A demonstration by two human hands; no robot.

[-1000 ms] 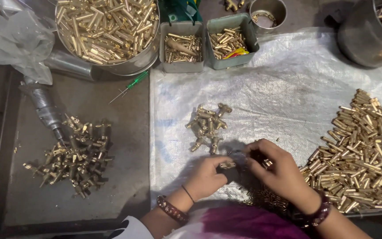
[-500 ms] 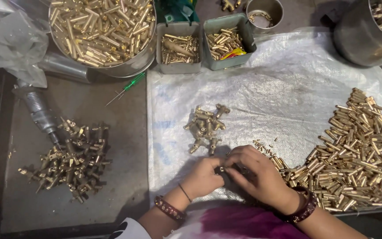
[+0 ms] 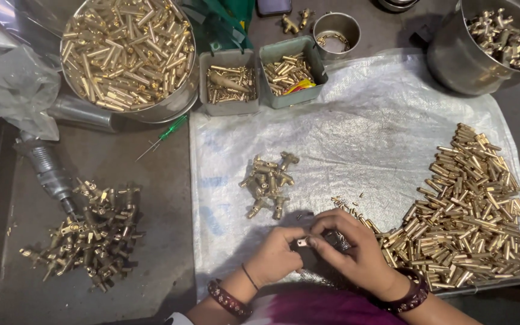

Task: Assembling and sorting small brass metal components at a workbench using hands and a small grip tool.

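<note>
Nearest the camera, meeting at the lower middle of the white sheet (image 3: pixel 362 120): left hand (image 3: pixel 275 259) and right hand (image 3: pixel 356 256), both pinching narrow on one small brass fitting (image 3: pixel 301 242) between the fingertips, held up close together, probably for joining or checking two tiny pieces. Wearing a beaded bracelet (image 3: pixel 227 299) on the left wrist and a dark band (image 3: pixel 410 295) on the right. Lying just right of the right hand, within easy reach: a large heap of brass tubes (image 3: pixel 470 216), apparently serving as the supply. Sitting a little beyond the hands, mid-sheet: a small cluster of T-shaped brass pieces (image 3: pixel 269 183), kept apart from the tubes, seemingly as a separate lot. Resting off the sheet to the left on the dark counter (image 3: pixel 151 241): another pile of T-shaped fittings (image 3: pixel 88 235) beside a metal power tool (image 3: pixel 46 168) and a green screwdriver (image 3: pixel 164 135). Standing farthest off: two grey bins (image 3: pixel 260 75) holding small brass parts, a big round pan of tubes (image 3: pixel 127 51), a small steel cup (image 3: pixel 336 30), a steel pot (image 3: pixel 489 42) with fittings, and crumpled clear plastic (image 3: pixel 10 84).
</note>
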